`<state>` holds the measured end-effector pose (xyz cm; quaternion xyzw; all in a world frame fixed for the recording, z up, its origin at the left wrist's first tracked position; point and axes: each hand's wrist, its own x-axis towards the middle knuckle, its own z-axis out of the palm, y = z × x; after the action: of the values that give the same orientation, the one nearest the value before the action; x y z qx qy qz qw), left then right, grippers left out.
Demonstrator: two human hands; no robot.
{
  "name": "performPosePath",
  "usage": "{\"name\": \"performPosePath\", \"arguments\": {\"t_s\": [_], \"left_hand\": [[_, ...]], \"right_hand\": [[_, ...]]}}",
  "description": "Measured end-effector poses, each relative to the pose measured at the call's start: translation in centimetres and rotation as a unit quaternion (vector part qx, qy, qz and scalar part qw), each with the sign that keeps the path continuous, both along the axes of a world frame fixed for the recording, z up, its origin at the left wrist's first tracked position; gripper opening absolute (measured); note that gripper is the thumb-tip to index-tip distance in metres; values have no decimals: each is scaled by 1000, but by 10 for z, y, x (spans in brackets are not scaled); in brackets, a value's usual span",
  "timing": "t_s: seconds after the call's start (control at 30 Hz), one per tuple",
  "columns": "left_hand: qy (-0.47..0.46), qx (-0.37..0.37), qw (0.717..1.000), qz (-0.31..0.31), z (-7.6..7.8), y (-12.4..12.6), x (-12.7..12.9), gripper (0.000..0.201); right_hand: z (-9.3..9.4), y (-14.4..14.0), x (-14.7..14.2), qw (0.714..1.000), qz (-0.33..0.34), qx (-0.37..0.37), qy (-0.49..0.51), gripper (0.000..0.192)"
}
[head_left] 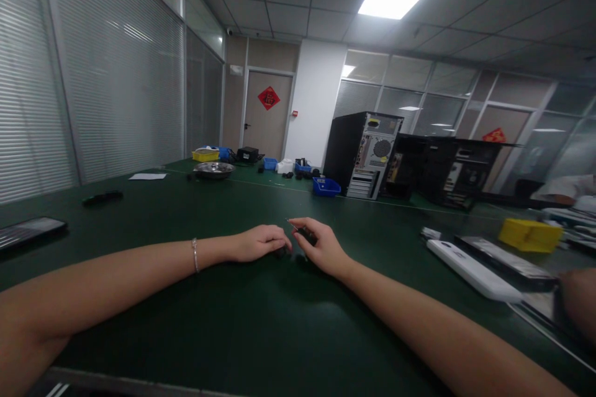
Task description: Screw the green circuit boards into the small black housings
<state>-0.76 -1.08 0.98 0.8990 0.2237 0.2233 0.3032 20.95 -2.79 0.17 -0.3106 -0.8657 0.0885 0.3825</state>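
Both hands are working mid-table: my left hand is pressing a small dark part down, curled; my right hand is pinching a slim dark tool. Risk: tip slipping, part skidding away.

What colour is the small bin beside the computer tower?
Blue bin, head view, left of the tower.

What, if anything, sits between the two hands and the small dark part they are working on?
Nothing visible does. The right hand already holds the small dark part in its fingers, and the left hand rests on the green table right beside it, fingertips nearly meeting. The white device lies well off to the right.
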Motion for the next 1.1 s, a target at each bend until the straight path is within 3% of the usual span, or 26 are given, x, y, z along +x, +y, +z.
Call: {"name": "performPosePath", "arguments": {"t_s": [0.3,0.77,0.97,1.1], "left_hand": [[55,82,995,-32,-1,-6,4,31],[47,89,995,14,0,-6,6,18],[46,102,994,19,7,-15,7,25],[62,101,992,50,10,-20,8,41]], "right_hand": [[-2,2,-1,1000,1,5,0,26],[2,-1,1,1000,-1,7,-4,26],[3,-1,2,1000,-1,19,-4,25],[3,0,2,1000,-8,20,-4,25]]}}
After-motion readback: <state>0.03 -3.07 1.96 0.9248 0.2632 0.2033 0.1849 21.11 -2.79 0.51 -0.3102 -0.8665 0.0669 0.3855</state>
